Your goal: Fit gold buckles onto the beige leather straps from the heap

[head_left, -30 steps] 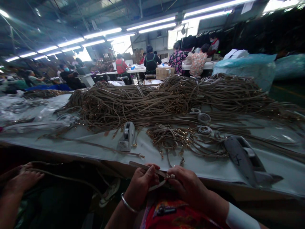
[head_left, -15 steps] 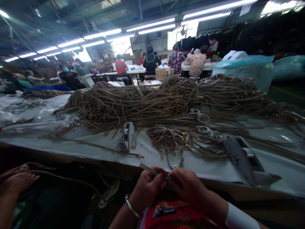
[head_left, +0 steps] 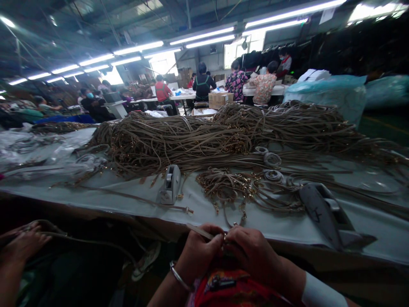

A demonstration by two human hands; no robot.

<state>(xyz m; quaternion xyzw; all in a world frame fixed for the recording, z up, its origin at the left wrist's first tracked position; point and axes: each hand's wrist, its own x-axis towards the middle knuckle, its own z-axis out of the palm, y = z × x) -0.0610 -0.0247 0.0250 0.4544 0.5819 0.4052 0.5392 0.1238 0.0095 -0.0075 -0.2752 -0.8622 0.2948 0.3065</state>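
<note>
At the near table edge my left hand [head_left: 202, 247] is closed, pinching a flat taupe strap [head_left: 198, 230] whose end sticks out up and to the left. My right hand [head_left: 251, 247] meets it, fingers closed around the strap's metal fitting; a bit of gold-coloured metal shows between the hands, most of it hidden by the fingers. Just beyond lies a small bundle of taupe straps [head_left: 228, 185] with gold-coloured clasps. One strap with a clasp [head_left: 244, 213] hangs towards the table edge near my right hand.
Long straps are heaped in a large pile [head_left: 179, 136] across the table [head_left: 128, 200]. A grey tape dispenser [head_left: 170, 185] stands left of centre, a larger one [head_left: 329, 213] at right. A co-worker's hands [head_left: 27, 243] hold a strap at lower left. Coiled pale straps [head_left: 272, 159] lie mid-table.
My hands stay together in nearly the same place, with slight finger shifts; the strap end in my left hand has tipped a little lower. The co-worker's hands have barely moved.
</note>
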